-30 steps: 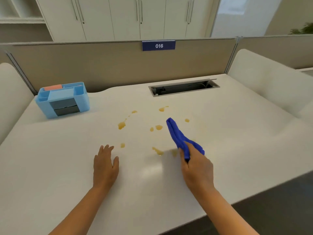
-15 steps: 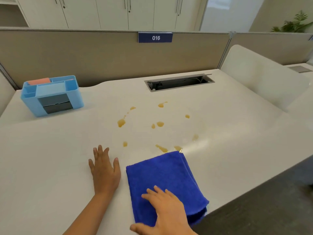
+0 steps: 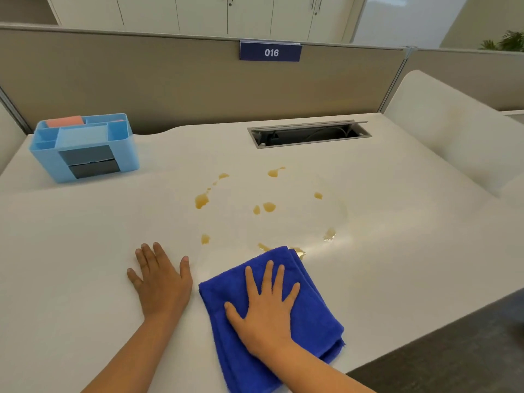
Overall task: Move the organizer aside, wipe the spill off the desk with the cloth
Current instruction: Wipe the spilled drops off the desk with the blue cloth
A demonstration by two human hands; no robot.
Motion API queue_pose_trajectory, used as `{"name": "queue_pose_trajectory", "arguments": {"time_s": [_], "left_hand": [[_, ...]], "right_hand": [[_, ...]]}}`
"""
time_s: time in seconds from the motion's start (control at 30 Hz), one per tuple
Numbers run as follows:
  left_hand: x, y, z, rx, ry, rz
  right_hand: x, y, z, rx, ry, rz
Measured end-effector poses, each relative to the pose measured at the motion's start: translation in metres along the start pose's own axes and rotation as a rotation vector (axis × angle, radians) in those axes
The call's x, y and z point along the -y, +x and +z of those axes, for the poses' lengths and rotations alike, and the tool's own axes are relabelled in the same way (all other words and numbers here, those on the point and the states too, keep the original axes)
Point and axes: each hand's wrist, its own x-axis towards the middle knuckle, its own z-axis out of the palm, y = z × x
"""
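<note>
A folded blue cloth [image 3: 312, 313] lies flat on the white desk [image 3: 85, 265] near its front edge. My right hand [image 3: 266, 307] presses on the cloth with fingers spread and straight. Flat on the desk just left of the cloth rests my left hand [image 3: 161, 282], holding nothing. Several amber spill drops [image 3: 202, 200] dot the desk beyond the cloth, and the cloth's far edge touches the nearest drops. The light blue organizer [image 3: 85, 148] stands at the back left, away from the spill.
A grey partition with a sign reading 016 [image 3: 270, 52] closes the back of the desk. An open cable tray [image 3: 309, 134] sits in the desk at back centre. A white side panel [image 3: 442, 129] rises at the right. Dark floor [image 3: 453, 350] lies beyond the front right edge.
My right hand held the cloth bunched up over the spill, then laid it out flat near the front edge. It now presses the cloth farther forward, up to the nearest drops.
</note>
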Motion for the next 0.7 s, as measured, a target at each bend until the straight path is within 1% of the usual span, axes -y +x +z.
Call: {"name": "queue_pose_trajectory", "arguments": {"time_s": [0.07, 0.13, 0.27, 0.4, 0.47, 0.53, 0.6, 0.7], "left_hand": [[-0.001, 0.0, 0.0, 0.011, 0.038, -0.019], [-0.001, 0.001, 0.0, 0.013, 0.068, -0.018], [-0.002, 0.001, 0.0, 0.023, 0.095, -0.021], [-0.003, 0.001, 0.0, 0.023, 0.117, -0.018], [-0.003, 0.001, 0.0, 0.021, 0.121, -0.016], [-0.004, 0.0, 0.001, 0.023, 0.13, -0.016], [-0.004, 0.001, 0.001, 0.022, 0.139, -0.016], [-0.002, 0.001, 0.001, 0.019, 0.135, -0.015]], "right_hand": [[-0.019, 0.003, -0.004, -0.009, 0.006, -0.022], [-0.047, 0.007, -0.009, -0.037, 0.008, 0.003], [-0.114, 0.035, -0.024, -0.128, -0.013, 0.16], [-0.159, 0.083, -0.046, -0.146, 0.001, 0.32], [-0.16, 0.103, -0.052, -0.14, 0.005, 0.36], [-0.146, 0.114, -0.052, -0.144, 0.021, 0.346], [-0.118, 0.115, -0.047, -0.145, 0.027, 0.269], [-0.07, 0.101, -0.035, -0.111, 0.013, 0.084]]}}
